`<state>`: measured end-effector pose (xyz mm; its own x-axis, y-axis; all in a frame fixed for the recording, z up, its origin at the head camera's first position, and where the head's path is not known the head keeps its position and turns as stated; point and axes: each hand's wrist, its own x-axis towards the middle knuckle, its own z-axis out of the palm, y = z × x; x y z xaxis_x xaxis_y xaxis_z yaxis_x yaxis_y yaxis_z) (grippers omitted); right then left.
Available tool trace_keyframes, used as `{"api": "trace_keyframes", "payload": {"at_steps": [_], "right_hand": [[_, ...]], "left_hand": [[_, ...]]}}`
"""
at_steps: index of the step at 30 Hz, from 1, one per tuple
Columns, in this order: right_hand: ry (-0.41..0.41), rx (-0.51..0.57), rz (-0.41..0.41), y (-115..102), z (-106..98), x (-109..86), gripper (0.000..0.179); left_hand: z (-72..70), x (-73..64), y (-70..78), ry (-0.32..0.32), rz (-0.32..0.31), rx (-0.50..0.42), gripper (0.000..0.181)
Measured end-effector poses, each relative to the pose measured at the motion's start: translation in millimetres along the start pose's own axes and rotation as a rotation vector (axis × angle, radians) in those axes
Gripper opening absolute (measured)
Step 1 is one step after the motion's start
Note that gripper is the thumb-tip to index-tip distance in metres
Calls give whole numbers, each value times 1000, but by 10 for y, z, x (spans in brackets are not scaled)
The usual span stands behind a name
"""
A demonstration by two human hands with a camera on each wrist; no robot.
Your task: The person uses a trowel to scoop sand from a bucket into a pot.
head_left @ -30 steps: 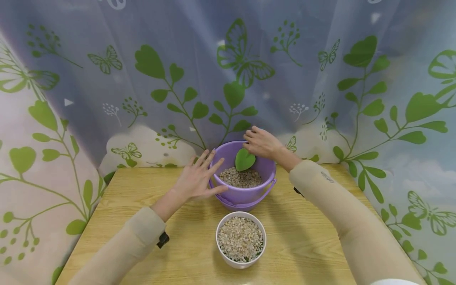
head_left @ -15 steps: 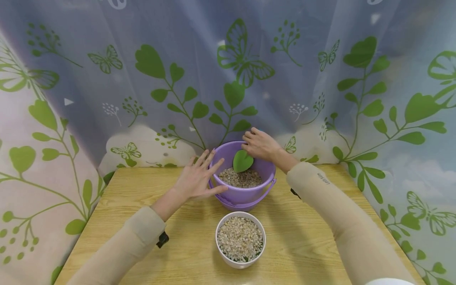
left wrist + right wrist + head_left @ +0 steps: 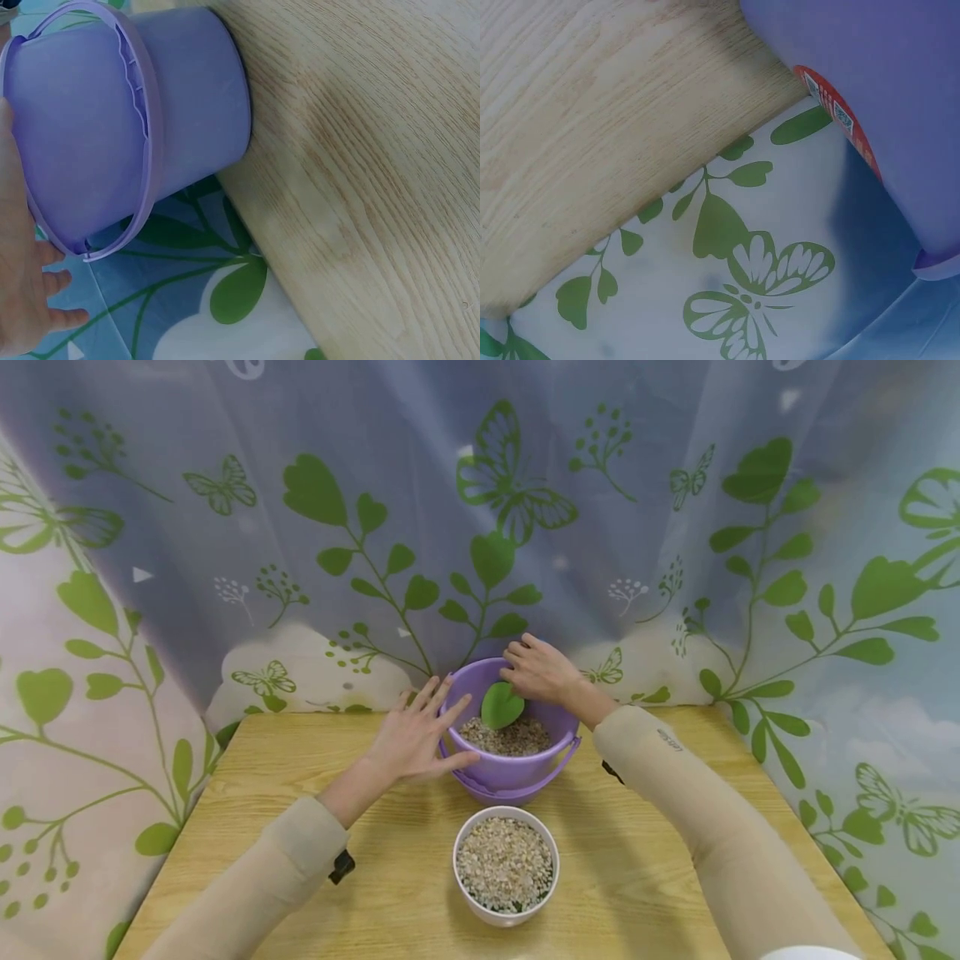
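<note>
Holding a green shovel (image 3: pixel 502 706) in the curled fingers of the right hand (image 3: pixel 545 671), with its blade inside the purple bucket (image 3: pixel 517 770) — resting the left hand (image 3: pixel 408 739), fingers spread wide, at the bucket's left rim — near a white bowl (image 3: pixel 507 919) on the worktop (image 3: pixel 405 877)

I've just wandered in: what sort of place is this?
Probably a curtained-off indoor work corner: leaf-and-butterfly printed curtains hang round a wood-grain table bearing a purple bucket and a white bowl of grainy bits.
</note>
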<state>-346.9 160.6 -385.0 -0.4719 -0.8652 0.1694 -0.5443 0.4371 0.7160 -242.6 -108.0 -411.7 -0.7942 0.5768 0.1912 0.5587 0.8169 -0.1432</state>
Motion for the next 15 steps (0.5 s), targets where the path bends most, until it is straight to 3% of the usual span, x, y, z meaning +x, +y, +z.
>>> {"api": "trace_keyframes", "payload": {"at_steps": [15], "right_hand": [[-49, 69, -29, -154, 32, 43, 30]], "left_hand": [[-9, -20, -3, 7, 5, 1, 94]]}}
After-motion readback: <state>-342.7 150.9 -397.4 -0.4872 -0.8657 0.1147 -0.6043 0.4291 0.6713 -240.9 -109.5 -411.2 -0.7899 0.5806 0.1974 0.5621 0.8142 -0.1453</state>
